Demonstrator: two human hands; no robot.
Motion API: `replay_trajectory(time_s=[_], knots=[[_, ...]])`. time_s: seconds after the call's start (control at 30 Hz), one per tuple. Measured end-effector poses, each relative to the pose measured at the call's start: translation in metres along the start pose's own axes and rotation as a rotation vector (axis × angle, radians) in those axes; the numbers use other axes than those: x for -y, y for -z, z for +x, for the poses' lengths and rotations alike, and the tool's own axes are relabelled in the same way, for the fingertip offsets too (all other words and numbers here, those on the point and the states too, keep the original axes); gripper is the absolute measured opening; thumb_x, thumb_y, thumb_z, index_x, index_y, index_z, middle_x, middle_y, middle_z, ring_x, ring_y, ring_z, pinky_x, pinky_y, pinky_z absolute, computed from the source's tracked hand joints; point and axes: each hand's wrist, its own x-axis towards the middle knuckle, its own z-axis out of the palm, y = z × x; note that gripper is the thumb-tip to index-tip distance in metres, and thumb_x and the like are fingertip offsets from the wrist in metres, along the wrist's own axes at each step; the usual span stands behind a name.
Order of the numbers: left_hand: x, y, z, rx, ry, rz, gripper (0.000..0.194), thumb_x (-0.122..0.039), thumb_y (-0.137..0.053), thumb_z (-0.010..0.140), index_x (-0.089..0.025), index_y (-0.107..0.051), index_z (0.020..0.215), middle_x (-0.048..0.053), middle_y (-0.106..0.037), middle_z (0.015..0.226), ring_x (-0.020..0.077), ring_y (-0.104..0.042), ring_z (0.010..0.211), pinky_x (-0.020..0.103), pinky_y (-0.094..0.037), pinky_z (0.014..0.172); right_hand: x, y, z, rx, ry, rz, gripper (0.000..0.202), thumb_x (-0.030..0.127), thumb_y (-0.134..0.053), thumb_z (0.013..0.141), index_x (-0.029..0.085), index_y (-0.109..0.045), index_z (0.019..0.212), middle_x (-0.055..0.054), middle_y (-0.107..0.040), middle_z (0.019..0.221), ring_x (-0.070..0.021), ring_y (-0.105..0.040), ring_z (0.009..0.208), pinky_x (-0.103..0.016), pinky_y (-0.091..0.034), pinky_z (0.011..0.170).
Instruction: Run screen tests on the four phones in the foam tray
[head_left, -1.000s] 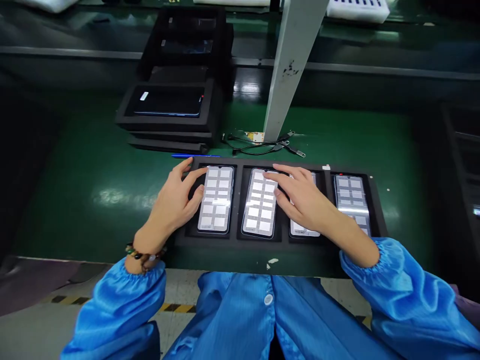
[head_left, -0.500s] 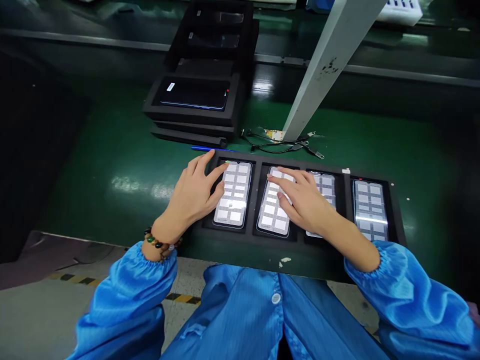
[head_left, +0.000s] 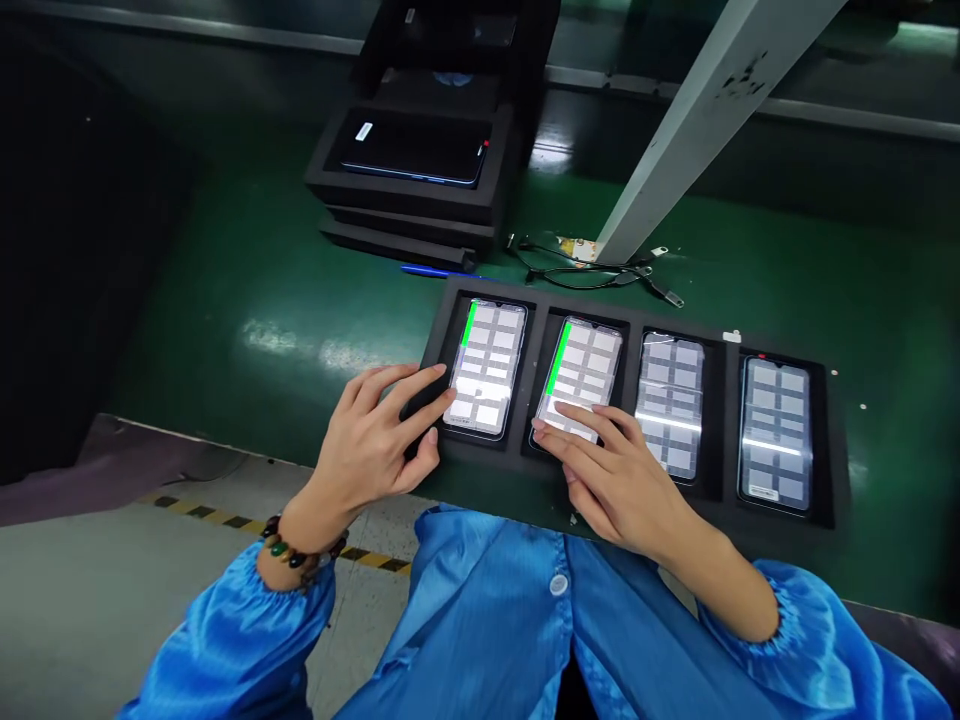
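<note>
Several lit smartphones lie face up in the slots of a black foam tray (head_left: pixel 529 400) in front of me. My left hand (head_left: pixel 375 430) is open, its index fingertip at the left edge of the leftmost phone (head_left: pixel 487 365). My right hand (head_left: pixel 619 475) has its fingers stretched out, a fingertip at the lower left edge of the second phone (head_left: pixel 589 360). Both of these screens show a grid of pale blocks and a green strip down the upper left edge. The third phone (head_left: pixel 671 400) and the rightmost phone (head_left: pixel 776 430) show the grid without green.
Behind the tray stand stacked black foam trays (head_left: pixel 420 215) with a dark phone (head_left: pixel 416 150) on top. A blue pen (head_left: pixel 431 271), black cables (head_left: pixel 577 280) and a grey post (head_left: pixel 675 150) are on the green bench (head_left: pixel 262 280).
Both hands have slid down the left edges of the two left phones, toward me. Green strips have appeared there. The view has shifted, and the third phone is now uncovered.
</note>
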Motion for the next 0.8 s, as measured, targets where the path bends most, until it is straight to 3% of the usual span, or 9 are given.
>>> replay_trajectory(time_s=[0.17, 0.47, 0.63, 0.8], knots=[[0.004, -0.001, -0.015, -0.06, -0.077, -0.04, 0.055, -0.026, -0.067, 0.089, -0.034, -0.073, 0.143, 0.007, -0.075, 0.146, 0.0367, -0.069, 0.126, 0.057, -0.056, 0.101, 0.001, 0.0, -0.002, -0.028, 0.098, 0.009, 0.05, 0.01, -0.051, 0.101, 0.02, -0.068, 0.147, -0.004, -0.077, 0.147, -0.031, -0.064, 0.145, -0.054, -0.051, 0.115], [0.016, -0.002, -0.013, -0.105, -0.171, -0.133, 0.061, -0.02, -0.07, 0.084, -0.035, -0.072, 0.144, 0.005, -0.081, 0.128, 0.035, -0.068, 0.114, 0.057, -0.055, 0.094, -0.003, 0.007, -0.014, -0.029, 0.062, 0.008, 0.053, 0.01, -0.052, 0.099, 0.022, -0.07, 0.147, -0.004, -0.077, 0.147, -0.0319, -0.062, 0.148, -0.056, -0.053, 0.116], [0.019, -0.001, 0.002, -0.026, -0.237, -0.214, 0.056, -0.025, -0.069, 0.084, -0.036, -0.076, 0.138, 0.006, -0.079, 0.137, 0.0371, -0.067, 0.12, 0.059, -0.056, 0.097, -0.01, 0.019, -0.042, -0.033, 0.016, 0.004, 0.056, 0.008, -0.052, 0.099, 0.022, -0.066, 0.151, -0.005, -0.078, 0.146, -0.0323, -0.063, 0.148, -0.057, -0.054, 0.114], [0.004, 0.0, 0.025, 0.093, -0.284, -0.254, 0.051, -0.029, -0.064, 0.087, -0.037, -0.08, 0.134, 0.005, -0.075, 0.147, 0.0361, -0.068, 0.123, 0.059, -0.057, 0.103, -0.013, 0.026, -0.058, -0.034, -0.01, -0.015, 0.059, 0.008, -0.055, 0.097, 0.021, -0.064, 0.154, -0.006, -0.08, 0.142, -0.0338, -0.064, 0.147, -0.059, -0.055, 0.111]])
